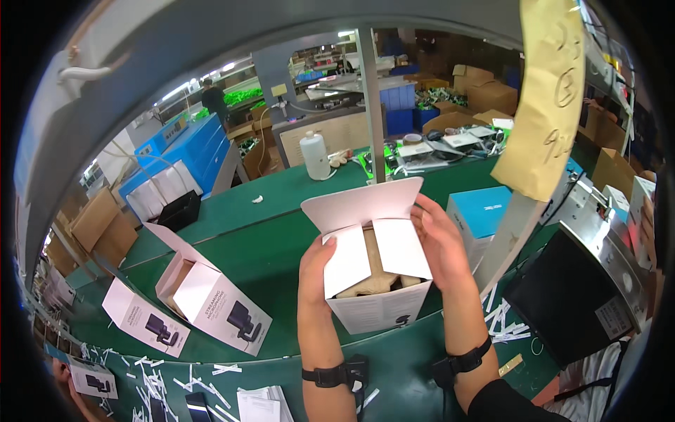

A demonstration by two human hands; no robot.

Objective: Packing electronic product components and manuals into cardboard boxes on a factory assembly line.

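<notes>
A white microphone carton [378, 311] stands upright on the green bench between my hands, its lid raised at the back. Two white side flaps [349, 259] are folded inward over it, and brown moulded pulp [380, 271] shows in the gap between them and along the front edge. My left hand [316, 269] grips the carton's left side, thumb on the left flap. On the other side, my right hand [443, 243] is wrapped round the right wall, with its upper fingers by the raised lid. Black straps circle both wrists.
Two similar cartons [219, 309] [146, 318] stand to the left. Paper strips [151, 383] and leaflets [266, 406] lie in front. A blue-topped box [484, 204], a post [510, 243] and a black machine panel [562, 295] are at right. Other people's hands show at both edges.
</notes>
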